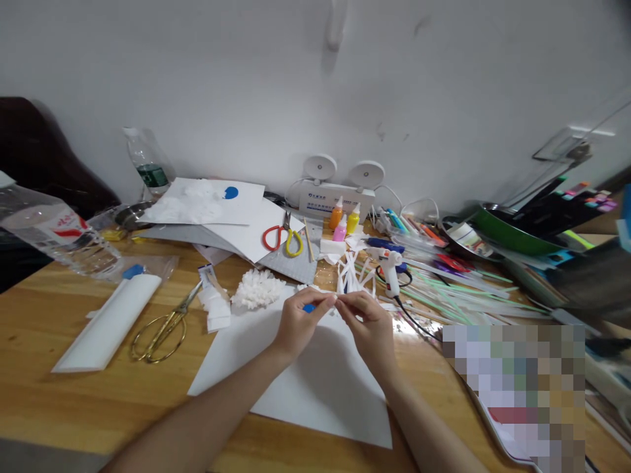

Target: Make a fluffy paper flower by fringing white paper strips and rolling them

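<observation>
We hold both hands close together above a plain white sheet point(315, 394) on the wooden table point(29, 368), the forearms reaching in from the near edge. The left hand point(303, 322) and the right hand point(367, 322) meet at the fingertips, thumb and fingers of each pinched closed on a tiny white scrap point(336, 297); it sits between them, over the far part of the sheet, too small for us to make out its shape. Just past the left thumb we see a blue spot point(308, 308), mostly hidden by that hand. To the left of our hands lies a ruffled white paper clump point(257, 288), with a folded white strip point(217, 309) next to it, then gold-handled scissors point(173, 318) and a white paper roll point(108, 322). Beyond our fingers, thin white paper strips point(351, 272) spread in a loose bunch, and to their right we find a white hot glue gun point(391, 272) with a black cable. Further back, an orange bottle point(336, 215), a yellow bottle point(353, 221) and a pink bottle point(340, 230) stand in front of a twin-head emergency light point(315, 197) by the wall. Left of these bottles, scissors with one red and one yellow handle point(286, 225) rest across a grey cutting mat point(296, 266) and white paper.
</observation>
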`<state>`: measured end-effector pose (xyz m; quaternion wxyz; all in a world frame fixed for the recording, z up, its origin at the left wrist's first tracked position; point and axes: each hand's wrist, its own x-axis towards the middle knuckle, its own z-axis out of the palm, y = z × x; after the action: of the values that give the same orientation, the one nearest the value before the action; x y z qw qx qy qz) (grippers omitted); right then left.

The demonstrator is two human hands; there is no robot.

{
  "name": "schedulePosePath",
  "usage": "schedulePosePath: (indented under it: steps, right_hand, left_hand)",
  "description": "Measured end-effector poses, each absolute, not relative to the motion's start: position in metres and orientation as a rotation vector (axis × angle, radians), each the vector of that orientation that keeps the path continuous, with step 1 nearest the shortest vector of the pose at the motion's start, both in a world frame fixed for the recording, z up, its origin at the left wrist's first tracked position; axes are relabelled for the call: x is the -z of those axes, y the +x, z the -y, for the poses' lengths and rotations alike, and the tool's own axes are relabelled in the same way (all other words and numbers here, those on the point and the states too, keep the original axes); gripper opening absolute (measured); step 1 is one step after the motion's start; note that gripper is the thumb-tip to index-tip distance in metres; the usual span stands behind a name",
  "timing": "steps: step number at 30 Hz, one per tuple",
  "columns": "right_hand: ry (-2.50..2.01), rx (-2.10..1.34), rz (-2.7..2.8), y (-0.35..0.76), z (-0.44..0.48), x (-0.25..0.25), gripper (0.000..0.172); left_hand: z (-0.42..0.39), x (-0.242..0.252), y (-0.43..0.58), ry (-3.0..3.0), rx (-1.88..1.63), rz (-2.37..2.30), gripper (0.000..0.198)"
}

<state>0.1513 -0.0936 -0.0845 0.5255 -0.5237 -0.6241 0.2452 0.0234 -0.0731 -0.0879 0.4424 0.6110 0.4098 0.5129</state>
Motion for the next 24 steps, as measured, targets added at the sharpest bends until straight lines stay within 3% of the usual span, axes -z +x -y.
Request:
schedulePosePath:
  steps: [10,24]
  right_hand:
    - [-1.221,-0.502,1.658,0.158,0.092,0.074,0.005]
    - [-1.195,-0.749,1.951,0.183,0.085,0.07,0.002]
  left_hand:
    - [0.071,0.083,0.02,1.62,-1.255,-0.984,0.014]
    - [0.063,0.082,0.011,1.924,-1.031,-0.887,0.01]
